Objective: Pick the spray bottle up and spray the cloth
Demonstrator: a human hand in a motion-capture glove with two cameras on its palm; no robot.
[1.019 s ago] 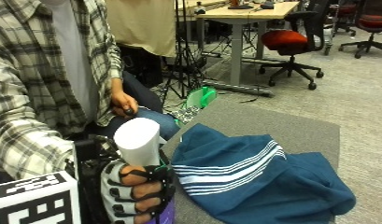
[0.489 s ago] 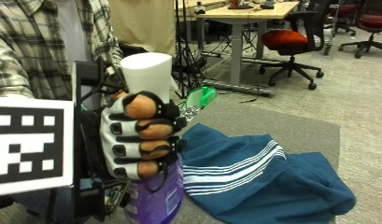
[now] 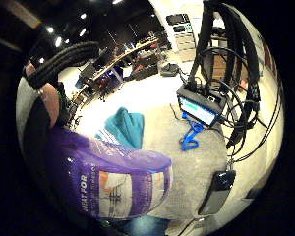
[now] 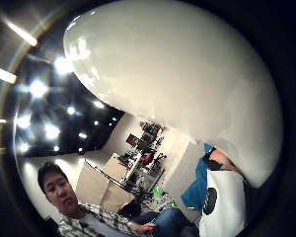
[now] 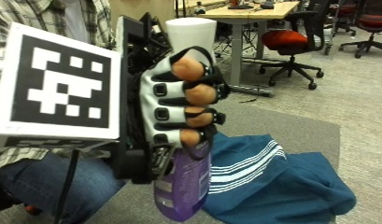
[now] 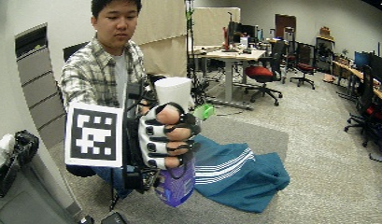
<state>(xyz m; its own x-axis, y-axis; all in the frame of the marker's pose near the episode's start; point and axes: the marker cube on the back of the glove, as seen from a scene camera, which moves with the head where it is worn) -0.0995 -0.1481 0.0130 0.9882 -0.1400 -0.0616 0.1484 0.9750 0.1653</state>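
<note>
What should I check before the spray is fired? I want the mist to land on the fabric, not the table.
1. Bottle held: ok. The gloved right hand has its fingers curled round the purple plastic spray bottle below its white cap.
2. Bottle lifted off the table: ok, it hangs in the air.
3. Target present: ok. The teal cloth with white stripes lies bunched on the grey table.
4. Nozzle aimed at the cloth: cannot tell, no nozzle shows.
5. Finger on a trigger: cannot tell, none is visible.
</note>
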